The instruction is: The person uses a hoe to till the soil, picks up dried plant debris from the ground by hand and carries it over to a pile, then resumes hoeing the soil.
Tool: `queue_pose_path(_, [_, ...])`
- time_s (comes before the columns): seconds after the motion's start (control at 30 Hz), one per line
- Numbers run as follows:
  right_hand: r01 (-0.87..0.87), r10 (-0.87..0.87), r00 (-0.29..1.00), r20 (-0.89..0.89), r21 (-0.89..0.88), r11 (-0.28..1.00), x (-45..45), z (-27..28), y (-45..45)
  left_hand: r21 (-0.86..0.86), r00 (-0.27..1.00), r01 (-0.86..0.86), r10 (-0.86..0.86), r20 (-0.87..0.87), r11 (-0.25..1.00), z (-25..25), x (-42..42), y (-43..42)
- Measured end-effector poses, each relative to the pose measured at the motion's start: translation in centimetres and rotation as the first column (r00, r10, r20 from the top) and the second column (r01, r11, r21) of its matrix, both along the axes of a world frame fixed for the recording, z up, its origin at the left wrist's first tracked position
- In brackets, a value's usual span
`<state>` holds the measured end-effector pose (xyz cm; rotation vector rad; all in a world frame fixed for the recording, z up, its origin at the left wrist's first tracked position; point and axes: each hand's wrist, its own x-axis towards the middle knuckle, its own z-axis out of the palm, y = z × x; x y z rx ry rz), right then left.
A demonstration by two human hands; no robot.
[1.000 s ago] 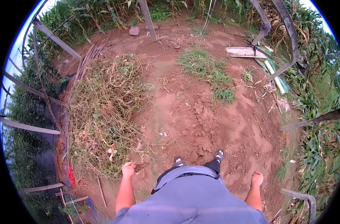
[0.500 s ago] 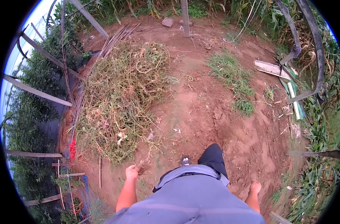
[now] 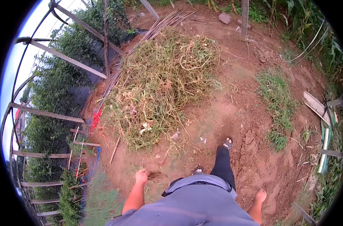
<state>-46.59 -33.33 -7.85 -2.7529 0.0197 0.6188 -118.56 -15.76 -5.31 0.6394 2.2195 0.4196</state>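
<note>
My left hand (image 3: 141,176) hangs low at my left side with its fingers curled closed. A dark brown patch (image 3: 156,175) shows right beside it; I cannot tell whether it is something held or a mark on the soil. On the other side, my right hand (image 3: 260,195) hangs over bare reddish soil, fingers curled in, with nothing visible in it. Ahead and to the left lies a large heap of dry, tangled vines (image 3: 160,90), nearer to my left hand than to my right.
Long thin poles (image 3: 167,23) lie along the heap's far left side. Red netting (image 3: 96,119) and a short stick (image 3: 114,151) are at the left. A post (image 3: 245,20) stands ahead. Grass (image 3: 275,109) grows to the right, near a white pipe (image 3: 323,150) and a board (image 3: 315,106).
My view has turned left, so the heap and post sit farther right. One foot has stepped forward on the right. Both hands stay low at my sides.
</note>
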Motion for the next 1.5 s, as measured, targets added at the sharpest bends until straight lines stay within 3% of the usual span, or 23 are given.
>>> queue_pose_path(0.1, [-0.044, 0.044, 0.999, -0.003, -0.001, 0.999, 4.2, -1.6, 6.5, 0.023, 0.982, -0.185, 0.184, 0.041, 0.982, 3.9, 5.0, 5.3])
queue_pose_path(0.17, [-0.106, 0.107, 0.985, -0.132, 0.021, 0.994, 6.8, 0.0, 10.9, 0.01, 0.989, -0.11, 0.111, -0.094, 0.994, 6.3, 7.0, 8.9])
queue_pose_path(0.23, [-0.247, 0.246, 0.965, -0.094, 0.0, 0.969, 10.0, 0.7, 14.9, 0.213, 0.98, -0.139, 0.166, -0.114, 0.967, 7.3, 8.8, 12.8])
queue_pose_path(0.3, [-0.389, 0.388, 0.921, -0.041, -0.018, 0.921, 14.5, -0.4, 17.6, 0.254, 0.991, -0.09, 0.112, -0.072, 0.963, 9.7, 10.4, 16.4])
queue_pose_path(0.37, [-0.3, 0.302, 0.951, -0.065, 0.045, 0.953, 20.5, -3.5, 20.6, 0.342, 0.979, -0.158, 0.193, -0.071, 0.926, 12.8, 13.5, 19.2])
queue_pose_path(0.4, [-0.325, 0.327, 0.943, -0.053, 0.053, 0.944, 21.6, -1.6, 23.8, 0.419, 0.968, -0.186, 0.239, -0.077, 0.889, 13.6, 14.9, 20.0])
queue_pose_path(0.43, [-0.169, 0.205, 0.966, -0.159, 0.211, 0.963, 22.5, 0.6, 27.0, 0.428, 0.963, -0.21, 0.262, -0.065, 0.879, 13.9, 16.0, 20.3])
queue_pose_path(0.47, [0.012, 0.093, 0.953, -0.287, 0.344, 0.939, 23.0, 2.4, 29.8, 0.396, 0.959, -0.226, 0.275, -0.069, 0.89, 14.0, 16.7, 20.8])
queue_pose_path(0.57, [0.024, 0.134, 0.96, -0.247, 0.547, 0.837, 24.9, 3.6, 35.1, 0.277, 0.953, -0.23, 0.274, -0.132, 0.933, 12.7, 17.8, 21.0])
queue_pose_path(0.63, [-0.049, 0.167, 0.974, -0.153, 0.576, 0.816, 25.7, 3.5, 37.7, 0.169, 0.953, -0.24, 0.265, -0.148, 0.956, 8.7, 17.9, 20.4])
queue_pose_path(0.77, [-0.004, 0.129, 0.976, -0.177, 0.573, 0.819, 25.1, 3.8, 40.6, 0.103, 0.947, -0.266, 0.28, -0.161, 0.959, 7.8, 22.8, 24.1])
queue_pose_path(0.8, [0.008, 0.104, 0.978, -0.178, 0.536, 0.844, 25.0, 3.7, 41.2, 0.039, 0.947, -0.297, 0.3, -0.114, 0.954, 11.9, 25.8, 27.4])
queue_pose_path(0.83, [0.021, 0.08, 0.98, -0.18, 0.5, 0.866, 24.9, 3.7, 42.2, 0.05, 0.942, -0.315, 0.319, -0.107, 0.948, 10.0, 25.5, 28.6])
queue_pose_path(0.9, [0.004, 0.054, 0.991, -0.123, 0.427, 0.904, 26.7, 1.5, 42.9, 0.122, 0.943, -0.035, 0.073, -0.326, 0.992, 5.9, 24.4, 31.8])
queue_pose_path(0.93, [-0.587, 0.539, 0.809, 0.236, 0.266, 0.765, 29.8, -2.8, 40.3, 0.09, 0.973, -0.037, 0.056, -0.224, 0.995, 5.6, 24.2, 34.3])
queue_pose_path(0.97, [-0.869, 0.751, 0.317, 0.579, -0.141, 0.475, 32.6, -6.8, 37.9, 0.101, 0.973, -0.049, 0.071, -0.22, 0.994, 4.8, 24.2, 36.5])
queue_pose_path(1.03, [-0.763, 0.734, 0.578, 0.356, -0.084, 0.641, 30.0, -3.6, 44.1, 0.113, 0.985, -0.083, 0.098, -0.139, 0.99, 3.3, 24.5, 41.8])
queue_pose_path(1.1, [-0.671, 0.666, 0.716, 0.209, -0.059, 0.739, 27.1, -1.8, 49.4, 0.088, 0.985, -0.131, 0.139, -0.098, 0.987, 5.3, 26.5, 48.2])
queue_pose_path(1.13, [-0.628, 0.624, 0.767, 0.148, -0.024, 0.778, 26.0, -1.0, 52.2, 0.104, 0.991, -0.047, 0.059, -0.121, 0.993, 5.6, 27.0, 50.8])
queue_pose_path(1.17, [-0.603, 0.598, 0.792, 0.118, 0.0, 0.798, 25.2, -0.1, 54.5, 0.121, 0.989, 0.045, -0.027, -0.147, 0.992, 5.5, 27.3, 53.2])
queue_pose_path(1.37, [-0.523, 0.524, 0.852, 0.008, 0.078, 0.849, 23.6, 3.7, 66.0, 0.3, 0.999, -0.038, 0.035, 0.015, 0.953, 8.3, 28.4, 67.6])
queue_pose_path(1.43, [-0.544, 0.545, 0.839, 0.001, 0.051, 0.838, 24.1, 3.8, 68.6, 0.34, 0.906, -0.339, 0.207, 0.37, 0.877, 8.9, 28.2, 70.1])
queue_pose_path(1.5, [-0.587, 0.587, 0.809, -0.002, -0.008, 0.809, 25.0, 3.7, 71.1, 0.361, 0.884, -0.417, 0.28, 0.373, 0.834, 8.2, 28.0, 70.6])
